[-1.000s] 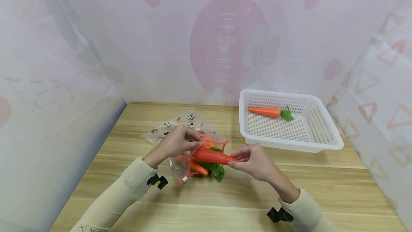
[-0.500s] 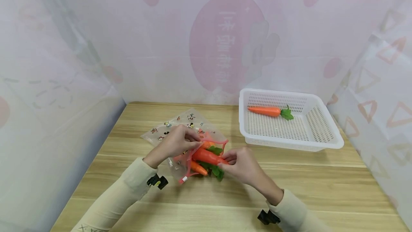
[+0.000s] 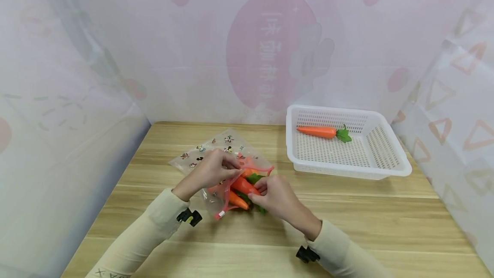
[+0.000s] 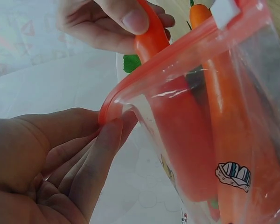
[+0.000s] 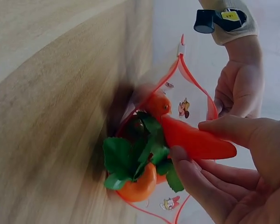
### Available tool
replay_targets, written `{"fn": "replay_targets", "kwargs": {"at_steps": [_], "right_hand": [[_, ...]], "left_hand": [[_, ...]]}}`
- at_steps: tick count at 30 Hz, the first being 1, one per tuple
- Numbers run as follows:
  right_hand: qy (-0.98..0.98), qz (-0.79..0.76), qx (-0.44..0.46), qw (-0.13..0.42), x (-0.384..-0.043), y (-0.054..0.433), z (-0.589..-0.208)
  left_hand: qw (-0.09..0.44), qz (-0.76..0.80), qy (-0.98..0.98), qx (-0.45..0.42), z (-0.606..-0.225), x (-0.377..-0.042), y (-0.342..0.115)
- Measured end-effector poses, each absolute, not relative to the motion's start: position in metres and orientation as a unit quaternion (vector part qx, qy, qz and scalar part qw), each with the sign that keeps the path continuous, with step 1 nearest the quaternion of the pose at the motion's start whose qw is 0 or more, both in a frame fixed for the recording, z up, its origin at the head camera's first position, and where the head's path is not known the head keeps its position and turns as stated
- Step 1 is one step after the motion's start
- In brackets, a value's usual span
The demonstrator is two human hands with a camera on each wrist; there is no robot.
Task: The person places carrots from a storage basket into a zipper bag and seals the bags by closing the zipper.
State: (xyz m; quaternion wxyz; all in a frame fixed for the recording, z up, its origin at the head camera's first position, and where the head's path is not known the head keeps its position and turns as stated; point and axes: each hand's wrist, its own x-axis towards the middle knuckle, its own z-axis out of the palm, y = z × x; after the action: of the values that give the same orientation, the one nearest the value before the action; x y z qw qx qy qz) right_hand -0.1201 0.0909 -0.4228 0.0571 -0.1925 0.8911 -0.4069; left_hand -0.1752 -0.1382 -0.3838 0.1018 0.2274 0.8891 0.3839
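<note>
Left hand (image 3: 211, 170) pinching pink rim (image 4: 177, 53) of clear bag (image 3: 227, 140), mouth gaping; film limp, probably slippery, rim best hold. Red tapered vegetable (image 3: 244, 186) half inside, blunt end first: looks light, stiff, smooth. Other contents overlap, hard to count. Right hand (image 3: 278, 196) grips narrow end, sensible spot, clear of film.

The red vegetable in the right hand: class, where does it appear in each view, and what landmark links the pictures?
Head: the red vegetable is below centre, poking out of the clear bag.
Left wrist: the red vegetable runs from the top, near the middle, down into the bag.
Right wrist: the red vegetable is right of centre, tip towards the right.
Shared landmark: the white zip slider.
</note>
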Motion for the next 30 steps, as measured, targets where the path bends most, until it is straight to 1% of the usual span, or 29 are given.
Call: {"fn": "replay_targets", "kwargs": {"at_steps": [9,16,23,30], "right_hand": [[0.888,-0.407,-0.204,0.061,-0.124,0.070,-0.427],[0.890,-0.401,-0.205,0.065,-0.123,0.063,-0.425],[0.900,-0.376,-0.213,0.062,-0.120,0.069,-0.418],[0.896,-0.370,-0.242,0.043,-0.121,0.085,-0.409]], "left_hand": [[0.102,0.393,0.887,0.222,-0.384,-0.175,-0.138],[0.107,0.397,0.883,0.226,-0.385,-0.175,-0.140],[0.116,0.406,0.880,0.217,-0.387,-0.174,-0.141],[0.118,0.404,0.881,0.217,-0.387,-0.175,-0.141]]}}
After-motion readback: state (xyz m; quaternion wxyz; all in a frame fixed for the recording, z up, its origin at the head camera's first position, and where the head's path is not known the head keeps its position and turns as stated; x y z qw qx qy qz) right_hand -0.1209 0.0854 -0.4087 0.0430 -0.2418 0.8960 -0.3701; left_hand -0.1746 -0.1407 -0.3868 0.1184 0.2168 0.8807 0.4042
